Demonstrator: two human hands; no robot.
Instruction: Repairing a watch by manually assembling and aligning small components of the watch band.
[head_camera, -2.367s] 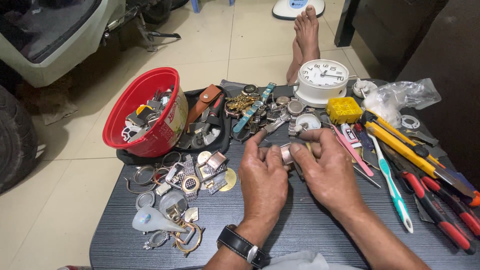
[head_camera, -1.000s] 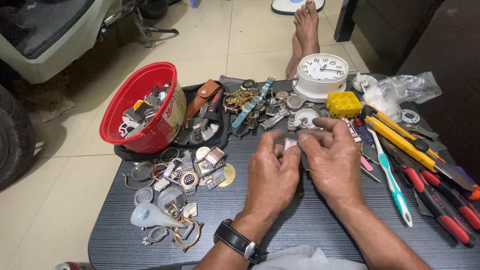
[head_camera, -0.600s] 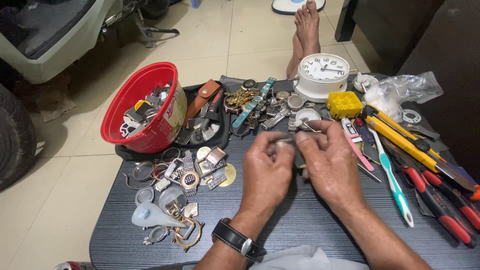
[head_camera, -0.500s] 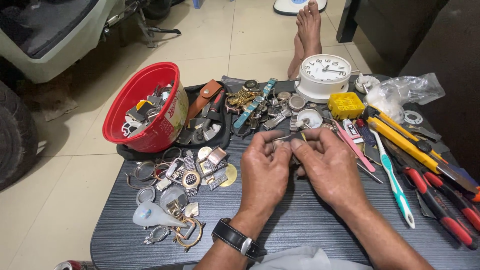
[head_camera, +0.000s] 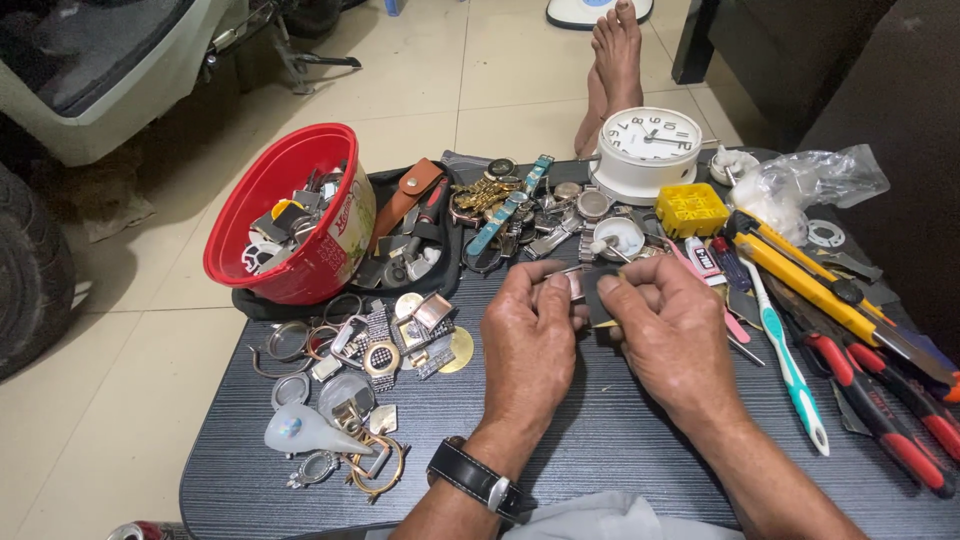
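Hands, left (head_camera: 530, 335) and right (head_camera: 672, 330), grip a small watch part (head_camera: 577, 284); loose watch cases (head_camera: 385, 345) crowd left, toothbrush (head_camera: 788, 362) right.

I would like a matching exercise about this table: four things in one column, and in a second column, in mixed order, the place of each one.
Things:
1. red bucket
2. white alarm clock
3. toothbrush
4. small metal watch part

Places:
A. between the fingers of the left hand and the right hand
B. far left of the table, tilted, filled with watch pieces
C. far edge of the table, beside the yellow box
D. right of the right hand, flat among the tools

Pairs: 1-B, 2-C, 3-D, 4-A
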